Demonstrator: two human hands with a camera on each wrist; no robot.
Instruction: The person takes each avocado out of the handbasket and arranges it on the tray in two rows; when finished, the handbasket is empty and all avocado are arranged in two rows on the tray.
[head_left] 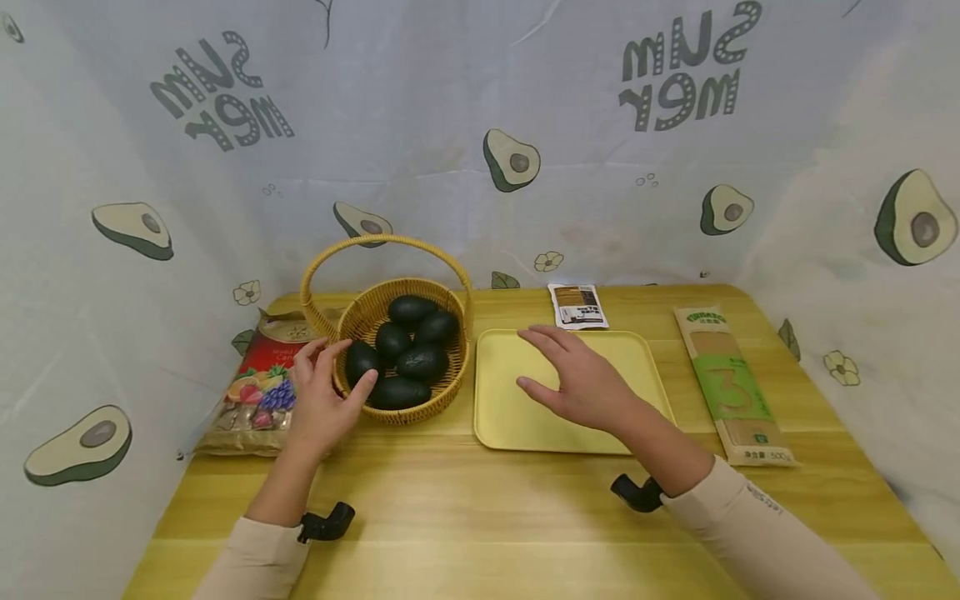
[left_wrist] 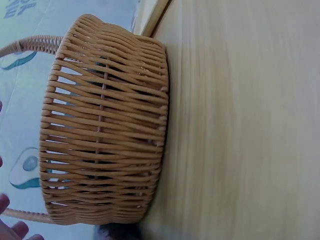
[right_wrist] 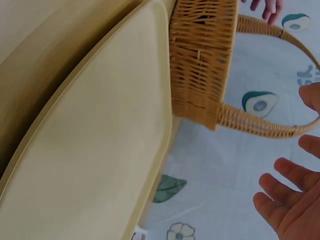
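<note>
A wicker basket [head_left: 444,403] with a tall arched handle stands at the back left of the table, holding several dark avocados [head_left: 422,362]. My left hand [head_left: 324,398] is over the basket's left rim, thumb and fingers spread apart. In the head view its fingertips overlap the leftmost avocado [head_left: 362,360]. The left wrist view shows the basket's woven side [left_wrist: 105,125], with a few fingertips above the rim at the edge of the picture. Above the yellow tray [head_left: 502,417], my right hand [head_left: 585,379] is held with its fingers extended and nothing in it.
Left of the basket lies a red and gold candy bag [head_left: 258,387], partly behind my left hand. A small white and brown packet [head_left: 577,306] is behind the tray. To the right lies a long noodle pack [head_left: 731,383]. A printed curtain [head_left: 450,100] surrounds the wooden table [head_left: 450,517].
</note>
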